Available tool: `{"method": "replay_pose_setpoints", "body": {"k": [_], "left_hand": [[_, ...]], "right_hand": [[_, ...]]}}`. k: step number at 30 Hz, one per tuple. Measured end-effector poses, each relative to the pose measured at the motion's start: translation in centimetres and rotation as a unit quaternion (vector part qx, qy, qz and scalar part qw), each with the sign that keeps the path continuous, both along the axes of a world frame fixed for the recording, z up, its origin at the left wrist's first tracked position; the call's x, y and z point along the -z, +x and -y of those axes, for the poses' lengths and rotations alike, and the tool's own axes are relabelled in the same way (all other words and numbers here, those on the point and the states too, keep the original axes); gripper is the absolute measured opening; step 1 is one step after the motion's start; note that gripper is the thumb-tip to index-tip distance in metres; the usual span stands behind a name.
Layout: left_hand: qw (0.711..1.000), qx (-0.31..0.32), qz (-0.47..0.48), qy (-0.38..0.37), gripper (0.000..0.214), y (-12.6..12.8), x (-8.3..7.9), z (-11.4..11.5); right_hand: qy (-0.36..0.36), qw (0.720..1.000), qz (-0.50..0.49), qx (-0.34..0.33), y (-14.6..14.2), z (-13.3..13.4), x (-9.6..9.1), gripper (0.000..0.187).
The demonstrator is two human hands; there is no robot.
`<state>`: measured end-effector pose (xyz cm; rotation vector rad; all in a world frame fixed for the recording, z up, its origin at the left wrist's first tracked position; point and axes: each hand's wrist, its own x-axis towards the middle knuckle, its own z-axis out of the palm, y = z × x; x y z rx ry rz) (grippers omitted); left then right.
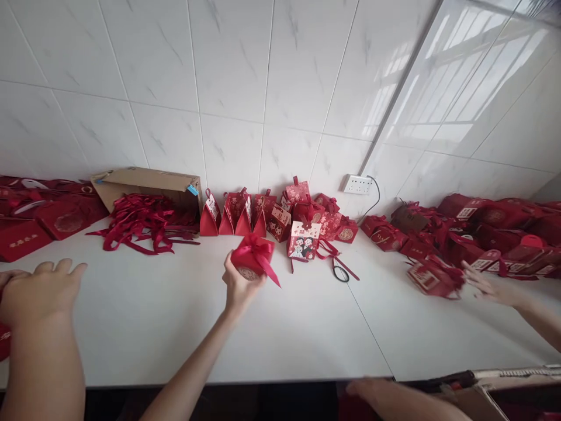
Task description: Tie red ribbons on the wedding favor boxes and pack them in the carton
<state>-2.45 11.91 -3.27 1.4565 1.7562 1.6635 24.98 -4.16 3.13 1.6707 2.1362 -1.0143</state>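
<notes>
My left hand (240, 286) is closed round a small red gift box (248, 260) with a shiny ribbon bow on top and a round gold pattern on its side. It holds the box up over the white table. Low at the table's front edge, my right hand (366, 390) is blurred. Its fingers do not show clearly, and dark red material (353, 406) lies beneath it. Behind the held box, several house-shaped red boxes (234, 213) stand by the wall. One box with a cartoon couple (303, 240) stands nearby, beside loose ribbon (335, 254) and a black ring-shaped thing (340, 273).
A cardboard box (149, 177) spills red ribbons (140, 219). Piles of red boxes lie left (61, 219) and right (464, 245). A co-worker's hand (41, 289) is at far left; another person's hand (491, 286) is beside a red box (433, 278). A power strip (356, 184) hangs on the wall.
</notes>
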Motion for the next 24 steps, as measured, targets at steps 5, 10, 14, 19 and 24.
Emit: {"method": "replay_pose_setpoints", "body": {"k": [5,10,14,19,24], "left_hand": [[0.993,0.05,-0.1,-0.044,0.091,5.5,3.9,10.1],[0.988,0.121,-0.088,-0.044,0.094,5.2,4.8,13.2],[0.987,0.162,-0.014,-0.019,0.051,2.5,0.2,8.4],[0.916,0.35,-0.143,-0.132,0.031,3.0,-5.2,2.5],[0.885,0.409,-0.129,-0.183,0.031,4.2,-5.5,2.7]], "right_hand": [[-0.002,1.0,0.029,-0.003,-1.6,-5.7,-4.4,0.039],[0.087,0.992,-0.027,0.092,-1.2,-8.3,-4.5,0.046],[0.194,0.952,-0.131,0.196,-1.6,-7.8,-2.0,0.051],[0.257,0.881,-0.281,0.28,-4.5,-7.5,1.3,0.054],[0.237,0.828,-0.398,0.317,-5.9,-7.1,3.0,0.05]]}}
